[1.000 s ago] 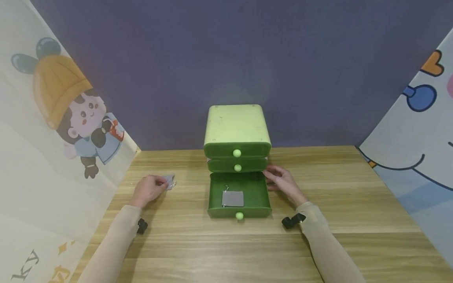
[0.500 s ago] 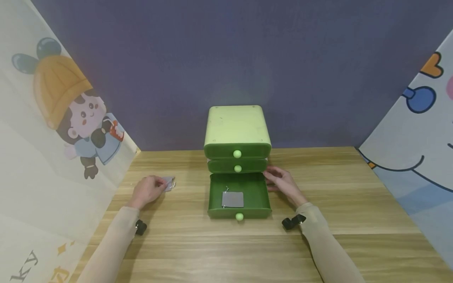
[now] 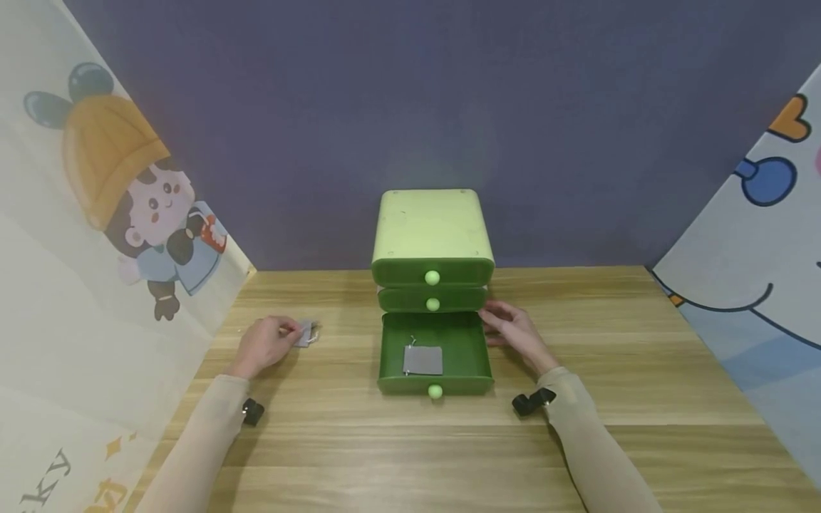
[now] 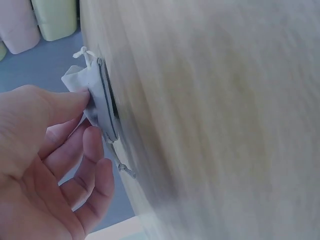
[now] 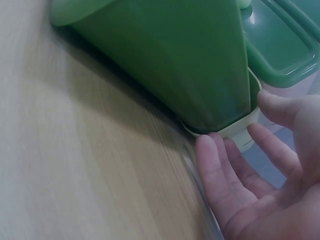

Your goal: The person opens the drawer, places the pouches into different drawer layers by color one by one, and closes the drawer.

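A green three-drawer cabinet [image 3: 432, 235] stands at the back of the wooden table [image 3: 641, 370]. Its bottom drawer [image 3: 435, 385] is pulled out, and a small grey pouch [image 3: 422, 360] lies inside. My right hand [image 3: 509, 328] rests against the cabinet's right side by the drawer, its straight fingers [image 5: 225, 170] touching the pale base [image 5: 240, 131] below the green drawer side [image 5: 175, 65]. My left hand [image 3: 266, 342] pinches a second grey pouch [image 3: 306, 332] on the table to the left. In the left wrist view, thumb and fingers [image 4: 95, 145] hold that pouch [image 4: 97, 107] by its edge.
Cartoon-printed panels stand at the left [image 3: 96, 235] and right [image 3: 757, 285], with a dark purple wall [image 3: 410, 107] behind. The table runs wide in front of the drawer and on both sides.
Almost nothing has changed. My left hand has kept the pouch pinched at the same spot, and my right hand has stayed by the cabinet.
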Available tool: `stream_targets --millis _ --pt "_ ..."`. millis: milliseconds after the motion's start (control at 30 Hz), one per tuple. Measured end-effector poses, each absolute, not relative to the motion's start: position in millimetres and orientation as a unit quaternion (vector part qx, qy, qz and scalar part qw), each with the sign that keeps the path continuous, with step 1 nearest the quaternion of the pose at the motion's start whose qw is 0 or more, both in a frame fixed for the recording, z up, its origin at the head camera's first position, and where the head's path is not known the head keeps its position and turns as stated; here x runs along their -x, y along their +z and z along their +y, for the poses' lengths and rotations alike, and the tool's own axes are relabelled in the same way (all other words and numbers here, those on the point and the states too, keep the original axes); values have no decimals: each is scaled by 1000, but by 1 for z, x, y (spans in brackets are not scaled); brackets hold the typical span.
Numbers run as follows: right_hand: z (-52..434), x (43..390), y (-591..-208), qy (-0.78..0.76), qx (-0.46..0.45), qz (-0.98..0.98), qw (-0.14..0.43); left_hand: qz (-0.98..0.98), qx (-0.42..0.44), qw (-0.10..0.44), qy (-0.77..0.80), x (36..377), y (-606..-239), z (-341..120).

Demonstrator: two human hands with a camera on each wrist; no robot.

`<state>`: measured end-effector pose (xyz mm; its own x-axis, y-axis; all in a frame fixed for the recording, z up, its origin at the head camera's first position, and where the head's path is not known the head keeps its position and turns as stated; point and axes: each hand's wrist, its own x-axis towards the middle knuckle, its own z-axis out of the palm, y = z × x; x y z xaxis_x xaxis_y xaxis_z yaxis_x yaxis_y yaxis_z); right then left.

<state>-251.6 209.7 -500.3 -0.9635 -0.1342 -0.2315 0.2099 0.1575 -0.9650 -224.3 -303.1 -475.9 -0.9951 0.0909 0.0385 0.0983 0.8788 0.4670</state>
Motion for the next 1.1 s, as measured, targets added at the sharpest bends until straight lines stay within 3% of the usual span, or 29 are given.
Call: stream_targets --millis 1100 --pt "209 251 -499 -647 -29 750 133 -956 60 77 -278 215 -461 -273"
